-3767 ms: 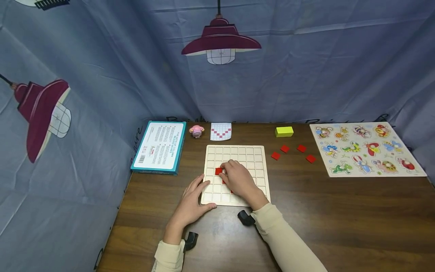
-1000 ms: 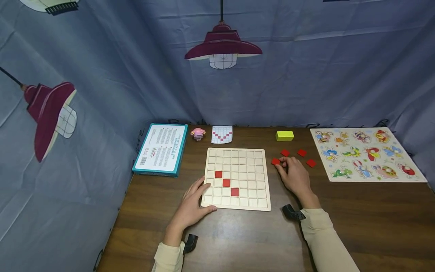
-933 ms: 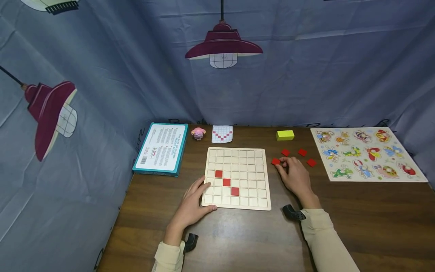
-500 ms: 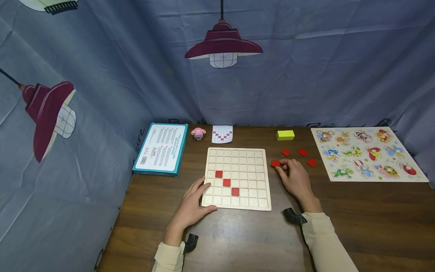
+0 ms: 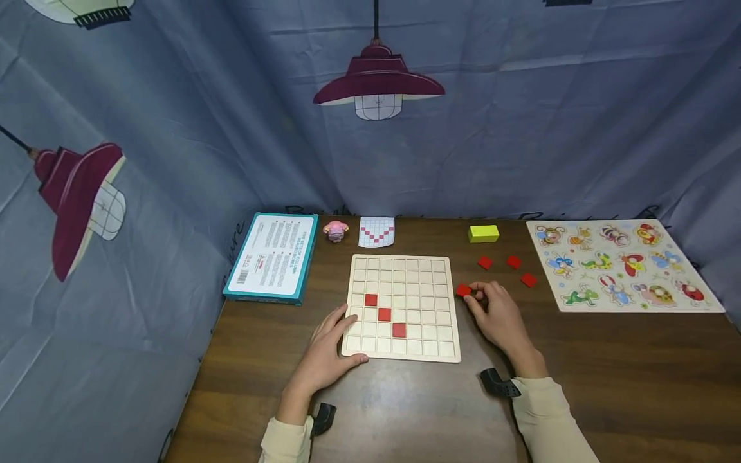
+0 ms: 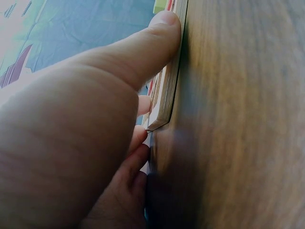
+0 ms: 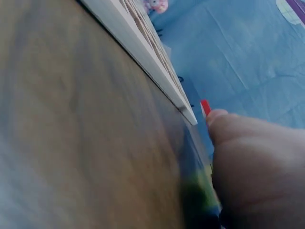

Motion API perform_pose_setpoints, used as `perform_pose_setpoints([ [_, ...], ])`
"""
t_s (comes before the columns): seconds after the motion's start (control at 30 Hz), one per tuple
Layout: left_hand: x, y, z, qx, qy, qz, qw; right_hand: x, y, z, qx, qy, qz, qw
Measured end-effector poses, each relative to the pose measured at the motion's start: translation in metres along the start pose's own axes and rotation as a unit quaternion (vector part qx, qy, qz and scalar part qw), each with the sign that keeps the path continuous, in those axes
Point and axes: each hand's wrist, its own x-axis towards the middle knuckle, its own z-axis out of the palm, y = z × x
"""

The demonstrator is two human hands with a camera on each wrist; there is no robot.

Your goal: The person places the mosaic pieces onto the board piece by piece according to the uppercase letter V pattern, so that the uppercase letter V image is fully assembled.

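A pale wooden grid board point(image 5: 428, 299) lies on the table, with three red tiles set in a diagonal line in its cells. My left hand point(image 5: 324, 350) rests at the board's lower left corner, thumb at the front edge and fingers along the left side. In the left wrist view the thumb point(image 6: 143, 52) lies against the board's edge point(image 6: 164, 102). At the right side of the board, my right hand point(image 5: 500, 318) pinches a red tile point(image 5: 463, 290) between thumb and fingers. The right wrist view shows that tile point(image 7: 205, 108) at the thumb tip, raised near the board's corner.
Three loose red tiles, one of them the nearest to the puzzle point(image 5: 528, 280), lie behind the right hand. A yellow block point(image 5: 483, 234), a pattern card point(image 5: 376, 232), a pink figurine point(image 5: 335, 231) and a teal box point(image 5: 269, 257) stand along the back. An insect puzzle board point(image 5: 625, 267) lies at right.
My right hand went from the board to the loose tiles, took hold of the nearest one and has drawn it slightly left and towards me. The left hand has stayed at the board's corner.
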Motion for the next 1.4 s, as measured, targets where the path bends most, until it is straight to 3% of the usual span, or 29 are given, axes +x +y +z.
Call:
perform_pose_setpoints([
  [0.3,-0.001,0.000,0.000,-0.001,-0.001,0.004,1.0000,0.004,-0.050,0.002,0.028,-0.034,-0.051,0.998],
  [0.5,-0.001,0.001,-0.001,0.005,-0.001,0.004,1.0000,0.016,-0.085,0.016,0.032,-0.045,-0.107,0.993],
  [0.73,-0.001,0.000,-0.001,0.008,-0.004,0.005,1.0000,0.029,-0.123,0.039,0.011,-0.087,-0.133,0.987],
  [1.0,-0.003,0.001,-0.003,0.004,-0.006,0.015,0.9999,0.043,-0.140,0.068,-0.018,-0.112,-0.140,0.984],
  [1.4,-0.002,0.000,-0.002,0.012,-0.003,0.019,0.9997,0.058,-0.162,0.092,-0.070,-0.158,-0.131,0.976],
])
